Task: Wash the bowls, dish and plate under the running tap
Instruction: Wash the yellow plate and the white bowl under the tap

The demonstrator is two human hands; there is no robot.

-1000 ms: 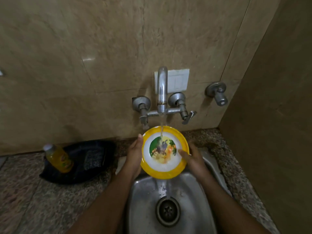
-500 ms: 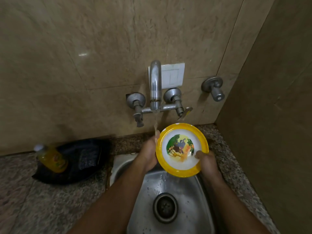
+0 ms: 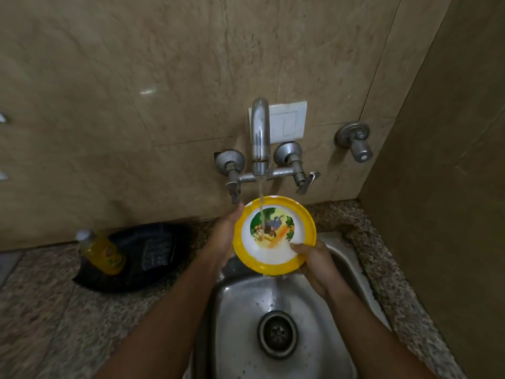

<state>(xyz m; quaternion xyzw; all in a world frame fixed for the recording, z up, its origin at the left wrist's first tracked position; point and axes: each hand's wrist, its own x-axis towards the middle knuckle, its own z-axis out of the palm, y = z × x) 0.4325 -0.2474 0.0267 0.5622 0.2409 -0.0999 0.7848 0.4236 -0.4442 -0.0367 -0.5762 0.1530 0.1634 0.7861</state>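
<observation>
A yellow-rimmed white bowl [image 3: 284,259] with a cartoon picture in its middle is tilted toward me over the steel sink [image 3: 240,310]. Water runs from the chrome tap [image 3: 260,135] onto the picture and spills off the bowl's lower rim. My left hand [image 3: 224,236] holds the bowl's left rim from behind. My right hand [image 3: 314,261] grips the lower right rim, thumb inside the bowl. No other bowls, dish or plate are in view.
A black tray [image 3: 131,274] on the granite counter at the left holds a yellow bottle [image 3: 102,251] and a dark scrub pad [image 3: 157,253]. A separate wall valve [image 3: 355,142] sticks out at the right. A side wall closes in on the right.
Half a second ago the stream fell just left of the bowl; now it lands on the picture again. The picture has turned round inside the bowl.
</observation>
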